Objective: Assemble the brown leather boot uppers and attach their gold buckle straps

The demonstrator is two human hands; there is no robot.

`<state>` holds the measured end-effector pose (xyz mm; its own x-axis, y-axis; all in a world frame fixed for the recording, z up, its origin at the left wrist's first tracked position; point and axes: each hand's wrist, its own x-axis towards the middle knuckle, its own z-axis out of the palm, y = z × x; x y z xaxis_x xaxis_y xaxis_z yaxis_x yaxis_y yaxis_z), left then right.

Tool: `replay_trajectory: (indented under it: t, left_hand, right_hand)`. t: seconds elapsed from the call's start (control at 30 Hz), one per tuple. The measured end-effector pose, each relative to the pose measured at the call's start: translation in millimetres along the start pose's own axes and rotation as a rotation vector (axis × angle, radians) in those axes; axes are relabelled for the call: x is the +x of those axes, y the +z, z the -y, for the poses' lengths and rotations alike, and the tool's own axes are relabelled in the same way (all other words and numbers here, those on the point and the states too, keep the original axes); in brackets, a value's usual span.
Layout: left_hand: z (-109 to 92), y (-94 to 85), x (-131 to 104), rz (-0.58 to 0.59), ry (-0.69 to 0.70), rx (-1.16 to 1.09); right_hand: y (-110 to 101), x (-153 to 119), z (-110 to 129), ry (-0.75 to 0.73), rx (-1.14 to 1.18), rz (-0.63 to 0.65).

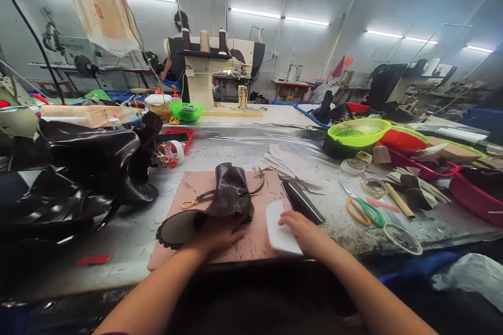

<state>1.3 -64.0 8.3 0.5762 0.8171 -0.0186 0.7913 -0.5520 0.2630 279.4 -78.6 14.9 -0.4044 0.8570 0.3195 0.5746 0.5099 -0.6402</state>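
Head camera: at the near edge of the table (129, 267), a pinkish cutting board (251, 248) is overlapped by both forearms' reach. The left hand (220, 235) is laid against the near side of a black leather piece (230, 188); its visible fingers are extended and slightly parted, but some are hidden by the leather, so whether anything is gripped cannot be told. By the right hand (306, 230) a white sheet (281, 230) is touched at its right side, the fingers loosely bent — whether the sheet is pinched or only pressed cannot be told.

The leather piece is set on the board, its scalloped flap spread to the left, and a thin strap with a gold-coloured clasp (188, 203) is stretched out beside it. The board's right edge is met by a black strip (302, 203). To the left, glossy black material (94, 157) is heaped; to the right, scissors (361, 210) are laid near rolls of tape.

Beyond the board, pale cut pieces (291, 165) are fanned out, and a red tray (188, 141) is placed to the left. Farther back, a green basket (186, 112) and a yellow-green basket (359, 132) are seen — and behind them, a sewing machine (204, 76) is topped with thread spools (204, 41).
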Motion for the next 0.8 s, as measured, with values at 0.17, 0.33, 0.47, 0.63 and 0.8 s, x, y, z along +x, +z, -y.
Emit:
replay_trajectory:
  t: [0.17, 0.33, 0.47, 0.63, 0.8]
  left_hand:
    - [1, 0.8, 1, 0.030, -0.041, -0.015]
    - [2, 0.8, 3, 0.034, -0.045, -0.007]
    - [3, 1.2, 5, 0.025, -0.017, 0.020]
    - [5, 0.6, 5, -0.001, 0.022, 0.023]
    - [3, -0.3, 1, 0.009, 0.013, -0.002]
  right_hand:
    - [7, 3, -8, 0.474, 0.107, 0.021]
    - [25, 27, 3, 0.637, -0.030, -0.032]
    - [34, 42, 6, 0.675, -0.098, -0.018]
    - [28, 50, 9, 0.617, -0.064, 0.018]
    - [21, 34, 38, 0.327, -0.145, 0.059]
